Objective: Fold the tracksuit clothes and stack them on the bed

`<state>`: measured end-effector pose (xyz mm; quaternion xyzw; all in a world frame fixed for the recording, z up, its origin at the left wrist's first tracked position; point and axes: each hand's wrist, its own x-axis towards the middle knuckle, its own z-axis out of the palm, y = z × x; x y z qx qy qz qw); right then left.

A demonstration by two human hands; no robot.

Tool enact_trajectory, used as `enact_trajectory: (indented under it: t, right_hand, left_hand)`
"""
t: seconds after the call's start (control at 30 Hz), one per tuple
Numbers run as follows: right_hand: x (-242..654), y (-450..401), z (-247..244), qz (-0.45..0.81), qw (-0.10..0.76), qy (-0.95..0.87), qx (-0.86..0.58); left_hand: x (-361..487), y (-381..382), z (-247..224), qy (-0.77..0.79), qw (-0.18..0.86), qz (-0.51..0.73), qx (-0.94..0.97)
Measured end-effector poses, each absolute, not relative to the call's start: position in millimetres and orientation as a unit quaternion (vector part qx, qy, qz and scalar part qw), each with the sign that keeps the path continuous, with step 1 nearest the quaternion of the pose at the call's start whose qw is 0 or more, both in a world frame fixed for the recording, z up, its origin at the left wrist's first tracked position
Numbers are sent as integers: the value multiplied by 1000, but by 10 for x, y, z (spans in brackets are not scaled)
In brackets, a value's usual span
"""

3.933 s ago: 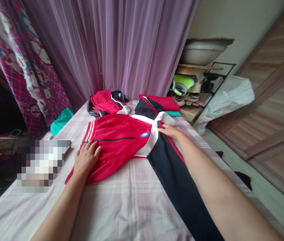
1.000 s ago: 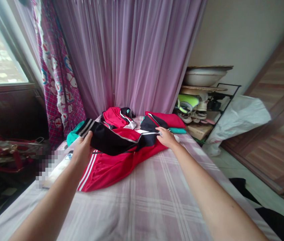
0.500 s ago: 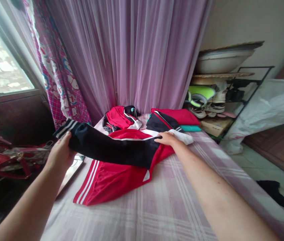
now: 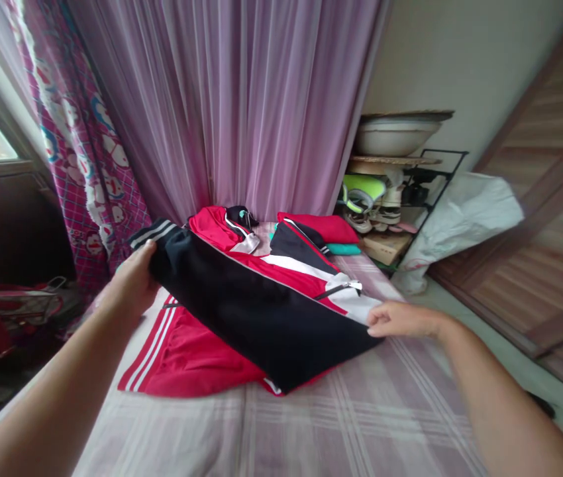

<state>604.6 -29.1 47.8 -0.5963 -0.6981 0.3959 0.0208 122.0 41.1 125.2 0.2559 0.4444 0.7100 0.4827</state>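
Note:
A red, black and white track jacket (image 4: 261, 311) is spread over the bed, its black part stretched between my two hands. My left hand (image 4: 133, 281) grips the black end beside its white-striped band, raised a little above the bed. At the other end, my right hand (image 4: 403, 319) pinches the edge where white cloth meets black. A zip with a pale pull shows near the white part. Red cloth with a white-striped band lies under the black panel on the left.
Behind the jacket lie a crumpled red and black garment (image 4: 212, 225) and a folded stack of clothes (image 4: 318, 228). Purple curtains (image 4: 261, 99) hang beyond the bed (image 4: 311, 430). On the right stand a rack with shoes (image 4: 385, 205) and a white plastic bag (image 4: 470, 218).
My right hand has moved right and nearer along the jacket's edge. The black panel is now pulled out wider, covering more of the red cloth. The view has turned right.

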Motion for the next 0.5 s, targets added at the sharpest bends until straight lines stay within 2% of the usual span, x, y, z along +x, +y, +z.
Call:
enact_trajectory:
  t: [0.07, 0.17, 0.23, 0.3, 0.37, 0.5]
  right_hand:
    - [6069, -505, 359, 404, -1, -674, -618]
    - [5989, -682, 295, 341, 3, -681, -648]
    - [5834, -707, 344, 293, 84, -697, -649]
    - [5580, -656, 423, 283, 212, -693, -628]
    - [5234, -548, 497, 340, 317, -666, -584]
    - [4401, -301, 654, 438, 436, -626, -475]
  left_hand:
    - [1335, 383, 1158, 446, 496, 682, 301]
    - [1473, 358, 1019, 440, 529, 615, 386]
    - [1560, 354, 974, 439, 545, 580, 416]
    - [1668, 356, 985, 435, 547, 569, 433]
    - [1806, 357, 1042, 434, 546, 559, 449]
    - [2114, 345, 1192, 398, 557, 517, 513]
